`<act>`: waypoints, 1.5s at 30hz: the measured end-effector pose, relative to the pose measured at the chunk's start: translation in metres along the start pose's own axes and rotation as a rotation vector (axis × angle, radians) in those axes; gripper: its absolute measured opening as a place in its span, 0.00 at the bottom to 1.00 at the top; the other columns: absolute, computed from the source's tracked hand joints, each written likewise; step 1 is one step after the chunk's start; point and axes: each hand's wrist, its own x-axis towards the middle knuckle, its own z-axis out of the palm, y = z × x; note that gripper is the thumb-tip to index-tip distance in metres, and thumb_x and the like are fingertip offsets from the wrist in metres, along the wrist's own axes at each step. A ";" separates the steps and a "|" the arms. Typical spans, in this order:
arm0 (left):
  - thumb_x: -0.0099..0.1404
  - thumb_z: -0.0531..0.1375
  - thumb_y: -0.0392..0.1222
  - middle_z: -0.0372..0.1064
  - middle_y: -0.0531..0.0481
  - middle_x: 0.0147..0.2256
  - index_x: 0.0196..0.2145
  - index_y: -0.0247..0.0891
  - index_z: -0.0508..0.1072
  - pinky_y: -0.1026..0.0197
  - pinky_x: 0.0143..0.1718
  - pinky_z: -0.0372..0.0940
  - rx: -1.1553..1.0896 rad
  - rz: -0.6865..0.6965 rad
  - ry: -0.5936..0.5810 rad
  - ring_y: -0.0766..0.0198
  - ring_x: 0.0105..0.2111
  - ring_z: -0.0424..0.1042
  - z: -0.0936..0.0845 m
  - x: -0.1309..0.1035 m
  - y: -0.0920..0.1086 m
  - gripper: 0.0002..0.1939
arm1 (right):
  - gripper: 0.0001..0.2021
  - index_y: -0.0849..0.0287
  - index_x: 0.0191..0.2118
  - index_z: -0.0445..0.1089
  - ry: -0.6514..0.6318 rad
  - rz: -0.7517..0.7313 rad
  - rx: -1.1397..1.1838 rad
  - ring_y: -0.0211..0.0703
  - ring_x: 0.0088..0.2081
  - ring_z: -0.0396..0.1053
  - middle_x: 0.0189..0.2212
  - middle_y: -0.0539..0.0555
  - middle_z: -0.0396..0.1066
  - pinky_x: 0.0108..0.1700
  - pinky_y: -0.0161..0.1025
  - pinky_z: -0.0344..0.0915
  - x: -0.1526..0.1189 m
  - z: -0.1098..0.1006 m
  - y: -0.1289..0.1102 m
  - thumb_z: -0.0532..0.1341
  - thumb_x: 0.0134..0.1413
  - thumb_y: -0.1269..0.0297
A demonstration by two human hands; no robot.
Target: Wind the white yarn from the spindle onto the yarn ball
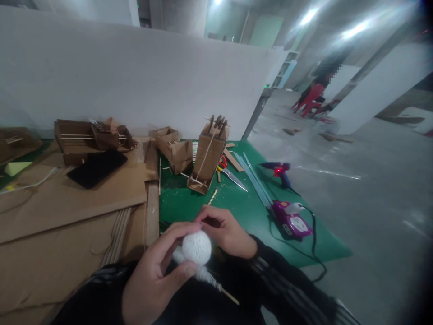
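A round white ball of string [196, 248] is held near my body, at the lower middle of the view. My left hand [157, 271] wraps round it from the left, thumb below and fingers above. Loose white string hangs beneath the ball, wound on a thin wooden stick [230, 296] that points down to the right. At the ball's upper edge, my right hand [226, 230] is closed in a pinch, its fingertips touching or close to my left fingertips. What those right fingertips hold is too small to make out.
Cardboard models [209, 158] stand at the back of the green table [182, 203], near scissors [233, 177], a glue gun [279, 171] and a purple power socket [292, 221]. Cardboard sheets [74, 207] and a black phone [98, 169] lie left. A seated person is far off at the right.
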 end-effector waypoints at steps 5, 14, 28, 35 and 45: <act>0.66 0.61 0.45 0.62 0.48 0.59 0.53 0.48 0.69 0.62 0.56 0.60 0.025 -0.025 0.089 0.54 0.60 0.62 -0.002 0.003 -0.003 0.18 | 0.09 0.62 0.28 0.67 -0.012 -0.001 -0.036 0.36 0.28 0.60 0.25 0.48 0.64 0.31 0.34 0.58 -0.015 0.016 -0.001 0.61 0.58 0.64; 0.69 0.57 0.46 0.67 0.45 0.53 0.55 0.44 0.60 0.56 0.54 0.59 0.399 -0.004 0.081 0.53 0.54 0.67 -0.003 0.004 -0.007 0.19 | 0.06 0.58 0.28 0.61 -0.149 -0.310 -0.457 0.39 0.27 0.59 0.25 0.51 0.65 0.28 0.35 0.53 -0.038 0.012 -0.047 0.55 0.49 0.75; 0.65 0.63 0.41 0.70 0.52 0.49 0.50 0.49 0.70 0.65 0.52 0.62 -0.030 -0.009 -0.072 0.60 0.51 0.69 -0.003 -0.002 -0.003 0.16 | 0.11 0.62 0.36 0.76 -0.117 -0.419 -0.265 0.38 0.31 0.64 0.28 0.54 0.67 0.32 0.34 0.62 0.002 -0.022 -0.049 0.59 0.65 0.63; 0.60 0.67 0.40 0.70 0.51 0.52 0.54 0.52 0.72 0.69 0.51 0.63 -0.206 -0.024 0.066 0.60 0.53 0.69 0.004 -0.004 -0.003 0.24 | 0.13 0.62 0.32 0.73 0.052 -0.247 -0.109 0.37 0.28 0.62 0.26 0.51 0.66 0.31 0.34 0.59 0.004 -0.006 -0.013 0.59 0.64 0.59; 0.67 0.59 0.47 0.68 0.47 0.56 0.56 0.47 0.67 0.60 0.56 0.60 0.134 -0.026 0.152 0.57 0.55 0.68 -0.004 0.002 -0.008 0.20 | 0.06 0.61 0.30 0.66 -0.060 -0.196 -0.283 0.38 0.30 0.60 0.27 0.51 0.63 0.31 0.34 0.56 -0.032 0.018 -0.019 0.56 0.56 0.75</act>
